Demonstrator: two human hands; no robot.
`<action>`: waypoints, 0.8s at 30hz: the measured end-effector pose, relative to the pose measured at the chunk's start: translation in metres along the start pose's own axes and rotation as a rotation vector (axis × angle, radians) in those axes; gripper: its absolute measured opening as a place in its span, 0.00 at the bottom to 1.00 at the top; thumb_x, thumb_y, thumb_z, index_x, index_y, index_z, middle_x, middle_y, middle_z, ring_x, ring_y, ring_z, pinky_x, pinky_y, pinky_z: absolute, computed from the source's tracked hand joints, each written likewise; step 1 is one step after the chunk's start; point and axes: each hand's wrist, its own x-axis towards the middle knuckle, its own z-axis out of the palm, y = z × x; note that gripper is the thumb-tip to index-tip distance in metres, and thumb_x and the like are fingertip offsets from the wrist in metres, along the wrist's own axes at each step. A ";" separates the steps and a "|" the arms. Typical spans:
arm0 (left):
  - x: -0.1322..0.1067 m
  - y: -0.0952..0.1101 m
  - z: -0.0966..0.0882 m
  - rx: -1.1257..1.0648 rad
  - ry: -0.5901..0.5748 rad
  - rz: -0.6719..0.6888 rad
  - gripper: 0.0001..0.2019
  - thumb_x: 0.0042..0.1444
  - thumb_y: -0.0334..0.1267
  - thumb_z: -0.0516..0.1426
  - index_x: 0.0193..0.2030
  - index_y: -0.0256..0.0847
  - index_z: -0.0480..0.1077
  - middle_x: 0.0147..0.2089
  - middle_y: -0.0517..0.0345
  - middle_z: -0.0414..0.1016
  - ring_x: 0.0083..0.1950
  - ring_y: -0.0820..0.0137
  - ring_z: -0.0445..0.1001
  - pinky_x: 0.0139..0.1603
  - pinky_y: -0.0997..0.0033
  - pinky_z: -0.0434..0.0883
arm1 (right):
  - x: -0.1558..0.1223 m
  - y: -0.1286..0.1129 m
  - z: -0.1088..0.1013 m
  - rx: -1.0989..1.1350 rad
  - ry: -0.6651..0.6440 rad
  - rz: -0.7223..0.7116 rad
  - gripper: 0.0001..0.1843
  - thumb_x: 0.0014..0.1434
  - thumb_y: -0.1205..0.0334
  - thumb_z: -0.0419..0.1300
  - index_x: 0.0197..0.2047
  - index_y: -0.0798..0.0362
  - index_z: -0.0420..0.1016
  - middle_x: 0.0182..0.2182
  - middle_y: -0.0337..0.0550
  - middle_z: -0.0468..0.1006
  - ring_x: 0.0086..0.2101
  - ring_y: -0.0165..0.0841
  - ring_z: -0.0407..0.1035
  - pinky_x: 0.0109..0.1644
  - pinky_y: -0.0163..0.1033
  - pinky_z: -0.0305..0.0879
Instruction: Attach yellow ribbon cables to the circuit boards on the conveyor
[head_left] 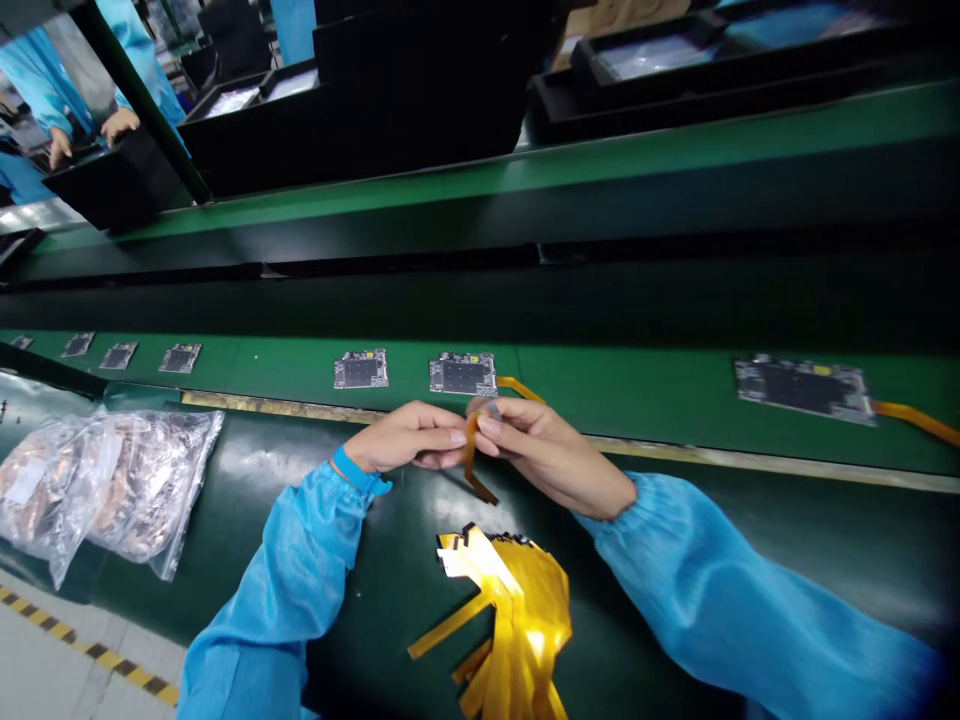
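Observation:
Between my two hands is an orange flex cable (471, 450), its lower end hanging bent below my fingers. My left hand (409, 436) pinches it from the left side. On its other side, my right hand (544, 445) grips the upper part, where a small greyish piece shows at the fingertips. Just beyond my hands lies a circuit board (463, 374) with an orange flex cable (521, 387) at its right edge. Another circuit board (361, 370) lies to its left. Below my hands, a pile of orange flex cables (517, 610) rests on the green bench.
More circuit boards lie along the green belt, one at right (806, 387) with a cable. Clear plastic bags (112, 490) sit on the bench at left. Black trays (720, 60) stand on the upper shelf. A co-worker's hands (118, 125) touch a black box at upper left.

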 end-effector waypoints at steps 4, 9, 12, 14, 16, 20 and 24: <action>0.004 -0.006 0.002 -0.113 0.064 0.030 0.29 0.46 0.62 0.72 0.35 0.34 0.75 0.22 0.67 0.63 0.21 0.81 0.53 0.24 0.76 0.50 | 0.009 0.004 0.002 -0.019 -0.010 -0.037 0.33 0.52 0.27 0.70 0.26 0.51 0.73 0.27 0.41 0.74 0.28 0.32 0.67 0.34 0.39 0.70; 0.014 -0.012 0.003 -0.034 0.383 0.042 0.24 0.46 0.57 0.71 0.29 0.37 0.71 0.22 0.66 0.67 0.21 0.82 0.56 0.24 0.77 0.51 | 0.013 0.013 0.001 -0.139 0.200 -0.118 0.34 0.52 0.27 0.70 0.40 0.51 0.81 0.30 0.42 0.77 0.28 0.33 0.68 0.32 0.40 0.69; 0.018 -0.017 0.005 0.074 0.462 0.088 0.18 0.53 0.50 0.68 0.27 0.37 0.73 0.24 0.63 0.72 0.22 0.80 0.60 0.26 0.76 0.57 | 0.014 0.018 0.001 -0.293 0.278 -0.167 0.31 0.55 0.29 0.69 0.35 0.52 0.81 0.25 0.39 0.73 0.23 0.30 0.59 0.27 0.38 0.60; 0.019 -0.020 0.005 0.176 0.456 0.119 0.15 0.57 0.45 0.65 0.26 0.37 0.74 0.25 0.60 0.75 0.24 0.78 0.64 0.29 0.75 0.62 | 0.016 0.019 0.001 -0.356 0.296 -0.197 0.29 0.57 0.30 0.67 0.32 0.52 0.80 0.26 0.41 0.75 0.24 0.31 0.61 0.28 0.38 0.60; 0.019 -0.020 0.000 0.281 0.465 0.121 0.12 0.60 0.40 0.62 0.27 0.37 0.76 0.27 0.58 0.78 0.27 0.75 0.70 0.33 0.74 0.67 | 0.019 0.018 -0.001 -0.378 0.300 -0.201 0.29 0.59 0.31 0.65 0.31 0.51 0.80 0.29 0.44 0.78 0.26 0.33 0.65 0.30 0.38 0.62; 0.019 -0.013 -0.025 0.659 0.755 0.068 0.06 0.62 0.31 0.59 0.37 0.38 0.77 0.33 0.58 0.80 0.34 0.70 0.77 0.40 0.71 0.71 | 0.031 0.020 -0.012 -0.357 0.305 -0.164 0.29 0.57 0.31 0.66 0.34 0.52 0.82 0.31 0.45 0.82 0.30 0.36 0.71 0.35 0.41 0.68; 0.025 -0.001 -0.049 1.153 0.970 -0.193 0.03 0.64 0.32 0.60 0.39 0.44 0.75 0.40 0.57 0.81 0.45 0.64 0.80 0.45 0.67 0.71 | 0.053 0.030 -0.023 -0.326 0.274 -0.125 0.30 0.52 0.30 0.69 0.35 0.53 0.83 0.32 0.46 0.82 0.32 0.38 0.73 0.39 0.44 0.72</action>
